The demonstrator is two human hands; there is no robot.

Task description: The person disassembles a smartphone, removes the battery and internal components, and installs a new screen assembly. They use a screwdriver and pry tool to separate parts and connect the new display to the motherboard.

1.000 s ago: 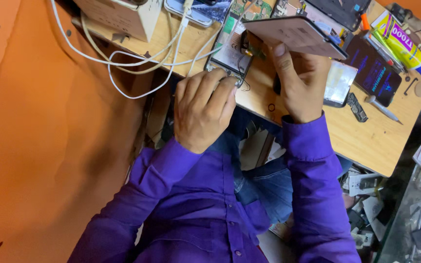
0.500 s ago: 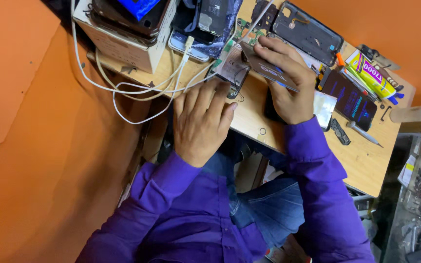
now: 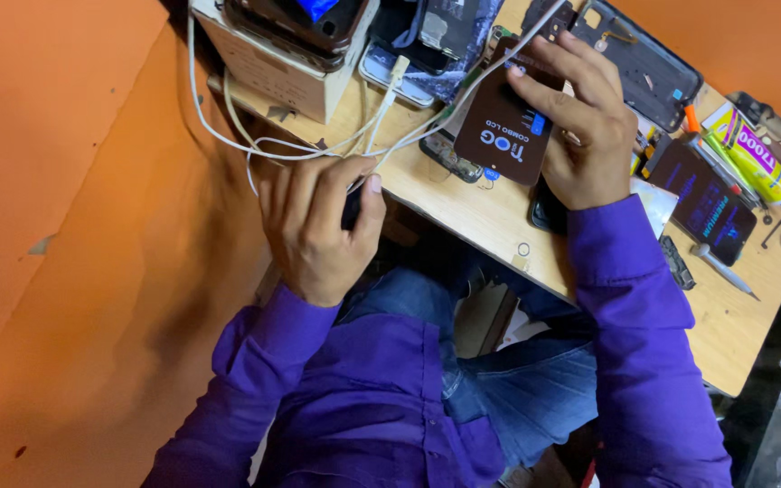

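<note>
Brown flat box (image 3: 508, 136) lies slantwise, long axis running away from the tabletop (image 3: 490, 212) edge, gripped by the right hand (image 3: 585, 136). Left hand (image 3: 318, 226), beside the box, curls around a small dark object (image 3: 352, 206).

The wooden bench (image 3: 734, 334) is crowded along its far edge: a white box (image 3: 273, 68) stacked with phones stands at the far left, and white cables (image 3: 318, 145) loop down from it over the near edge, right across the left hand (image 3: 318, 226). Phone backs (image 3: 635, 54) and a dark screen panel (image 3: 702, 194) fill the far right, with a screwdriver (image 3: 725, 269) beside them. The brown flat box (image 3: 508, 126) under the right hand (image 3: 580, 136) blocks the middle. Bare wood lies open near the right sleeve, around a small ring (image 3: 523, 248), and toward the near right corner.
</note>
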